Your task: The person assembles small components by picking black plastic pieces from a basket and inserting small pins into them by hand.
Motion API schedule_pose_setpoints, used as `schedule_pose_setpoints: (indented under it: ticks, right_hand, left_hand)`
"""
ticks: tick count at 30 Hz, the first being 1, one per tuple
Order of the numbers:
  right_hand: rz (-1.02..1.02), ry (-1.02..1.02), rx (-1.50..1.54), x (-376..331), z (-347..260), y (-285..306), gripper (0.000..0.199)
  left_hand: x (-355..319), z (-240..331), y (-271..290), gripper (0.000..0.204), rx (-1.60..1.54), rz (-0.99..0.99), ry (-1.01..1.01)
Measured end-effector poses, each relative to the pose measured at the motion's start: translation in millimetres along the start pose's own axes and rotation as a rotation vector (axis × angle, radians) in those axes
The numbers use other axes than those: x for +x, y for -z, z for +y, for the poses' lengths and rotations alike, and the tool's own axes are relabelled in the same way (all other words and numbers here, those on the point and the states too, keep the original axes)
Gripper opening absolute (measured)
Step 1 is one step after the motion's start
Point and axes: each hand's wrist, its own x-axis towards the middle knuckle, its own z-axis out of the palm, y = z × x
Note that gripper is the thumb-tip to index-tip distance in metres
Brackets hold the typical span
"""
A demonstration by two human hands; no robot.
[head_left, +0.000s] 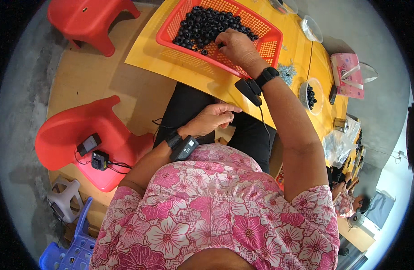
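A red mesh basket [279, 47] stands on the yellow table, with a heap of small black ring-like parts [202, 27] inside. My right hand [237, 46] reaches into the basket over its near side. Its fingers are bent and closed on a black part [221, 45] at the edge of the heap; much of that part is hidden by the fingers. Over my lap, just off the table edge, is my left hand [209, 119]. Its index finger is stretched out, the thumb is apart below it, and nothing shows in its grasp.
On the yellow table [180, 63], right of the basket, lie small clear pieces [286, 73] and a clear bowl [302, 95] with black parts. A pink bag [346, 74] stands beyond. Red chairs [58, 135] are to my left. Another person [346, 202] sits far right.
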Motion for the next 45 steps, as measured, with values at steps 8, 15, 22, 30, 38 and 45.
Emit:
schedule_pose_setpoints:
  ticks: [8,15,22,30,38,45]
  right_hand:
    - [0.23,-0.056,0.345,-34,-19,31,0.019]
    - [0.461,-0.344,1.253,-147,-74,29,0.017]
    - [0.416,-0.423,1.193,-212,-84,-16,0.017]
    - [0.386,-0.373,0.811,-230,-82,-22,0.021]
    - [0.446,-0.429,1.333,-236,-79,-41,0.026]
    - [0.47,-0.356,1.232,-237,-81,-37,0.022]
  left_hand:
    - [-2,-8,-1,0.029,-0.093,0.054,-0.024]
    - [-5,-11,-2,0.027,-0.205,0.12,-0.073]
    - [1,-19,-11,0.029,-0.197,0.1,-0.09]
    - [0,-26,-18,0.025,-0.059,0.143,-0.048]
    - [-3,-26,-16,0.021,-0.092,0.126,-0.042]
    - [0,-26,-18,0.025,-0.04,0.133,-0.059]
